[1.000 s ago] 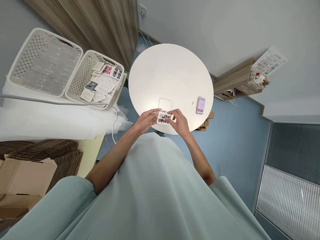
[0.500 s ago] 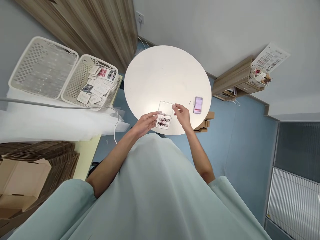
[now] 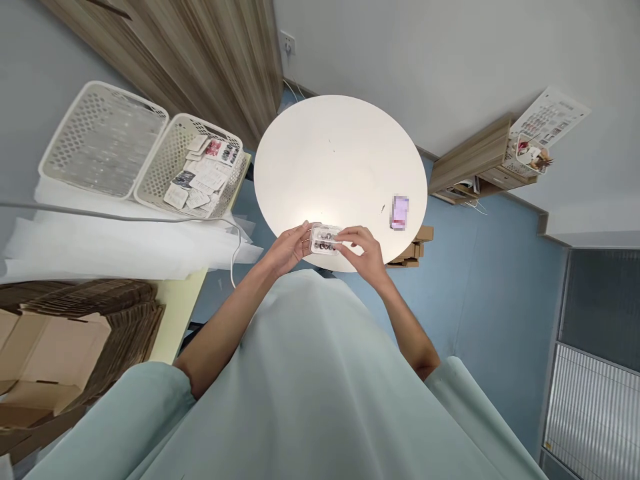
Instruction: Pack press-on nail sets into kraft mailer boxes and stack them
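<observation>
A small clear plastic case [image 3: 324,240] is held over the near edge of the round white table. Inside it sit two rows of dark, shiny pieces that look like press-on nails. My left hand [image 3: 291,249] grips the case from its left side, thumb and fingers around that end. From the right, my right hand [image 3: 364,252] pinches the case's lid between thumb and fingertips. The lid lies over the pieces; whether it is fully closed I cannot tell. A phone [image 3: 399,213] with a blurred screen rests on the table to the right.
The round white table [image 3: 340,153] stands before me. On the left, one white basket [image 3: 55,150] holds clear cases and another [image 3: 145,183] holds cards. White sheets [image 3: 125,247] and stacked cardboard boxes [image 3: 130,327] are nearer. A grey cable [image 3: 115,212] crosses there.
The clear lid, which stood open away from me, has swung down over the dark pieces. My right hand has come down and nearer with it, while my left hand stays on the case.
</observation>
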Available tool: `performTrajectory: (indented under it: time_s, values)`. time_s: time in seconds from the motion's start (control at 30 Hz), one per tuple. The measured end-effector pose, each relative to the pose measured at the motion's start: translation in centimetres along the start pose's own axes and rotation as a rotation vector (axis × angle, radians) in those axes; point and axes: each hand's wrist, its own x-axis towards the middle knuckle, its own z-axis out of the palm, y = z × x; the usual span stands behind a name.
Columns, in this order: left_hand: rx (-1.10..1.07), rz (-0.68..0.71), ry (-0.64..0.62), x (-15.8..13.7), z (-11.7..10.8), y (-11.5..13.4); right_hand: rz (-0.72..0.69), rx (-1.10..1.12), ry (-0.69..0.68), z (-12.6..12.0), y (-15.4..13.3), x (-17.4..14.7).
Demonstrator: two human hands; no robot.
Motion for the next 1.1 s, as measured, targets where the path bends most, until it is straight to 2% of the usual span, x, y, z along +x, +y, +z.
performTrajectory:
  time_s: [0.1,0.17,0.3,0.4,0.47,0.53,0.73,0.9,1.1]
  values:
    - [0.03,0.009,0.014,-0.2,0.2,0.6,0.015,-0.048,0.0,0.7,0.8,-1.5]
    - [0.052,0.017,0.032,-0.4,0.3,0.8,0.092,-0.04,0.02,1.2,1.5,-2.0]
    - [0.09,0.023,0.044,-0.4,0.4,1.0,0.401,0.103,0.042,2.0,2.6,-1.8]
    - [0.123,0.028,0.038,-0.4,0.4,1.0,0.565,0.328,-0.08,2.4,3.0,-1.4]
    - [0.146,0.04,0.04,-0.5,0.3,0.9,0.597,0.444,-0.133,2.7,3.1,-1.3]
    - [0.205,0.049,0.069,-0.6,0.1,0.7,0.612,0.492,-0.118,3.0,3.0,-1.3]
    - [0.536,-0.053,0.15,-0.9,-1.6,-0.4,0.674,0.481,-0.058,4.1,3.3,-0.9]
    - [0.538,-0.004,0.187,-1.1,-3.3,-1.0,0.718,0.486,-0.081,5.7,4.3,-0.5]
    - [0.523,-0.034,0.257,-0.7,-5.5,-1.0,0.75,0.501,-0.127,8.0,5.5,0.5]
